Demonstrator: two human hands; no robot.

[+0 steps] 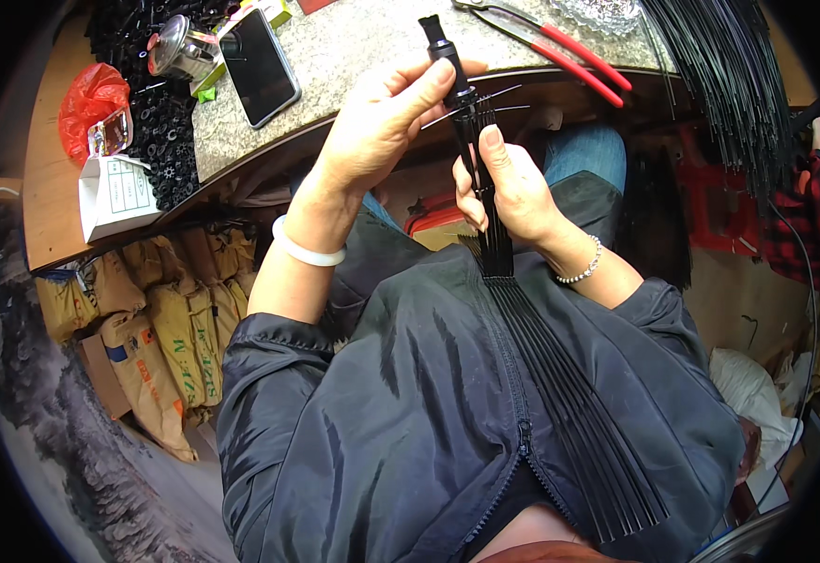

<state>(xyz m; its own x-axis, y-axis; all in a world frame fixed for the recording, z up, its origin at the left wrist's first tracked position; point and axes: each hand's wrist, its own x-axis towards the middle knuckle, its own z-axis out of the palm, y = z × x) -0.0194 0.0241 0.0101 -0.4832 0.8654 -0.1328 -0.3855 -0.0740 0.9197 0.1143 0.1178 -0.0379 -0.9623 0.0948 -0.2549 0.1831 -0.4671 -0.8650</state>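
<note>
A black folding umbrella frame (pixel 496 249) without cloth slants across my lap, its long thin ribs (pixel 574 413) fanning down over my dark jacket. My left hand (pixel 377 117) is closed on the black tube at its upper end, thumb on top, just below the knobbed tip (pixel 432 33). Lower down, my right hand (pixel 518 188) wraps round the shaft and the bundled ribs, thumb pointing up. Between the hands a few thin rods stick out sideways from the black hub (pixel 466 103).
Pliers with red handles (pixel 579 61) and a phone (pixel 260 70) lie on the stone-patterned table (pixel 344 47). Many black rods (pixel 729 84) hang over its right side. Small black parts (pixel 161 122), a red bag (pixel 91 103) and a white box (pixel 114 202) are at left; sacks (pixel 147 357) stand below.
</note>
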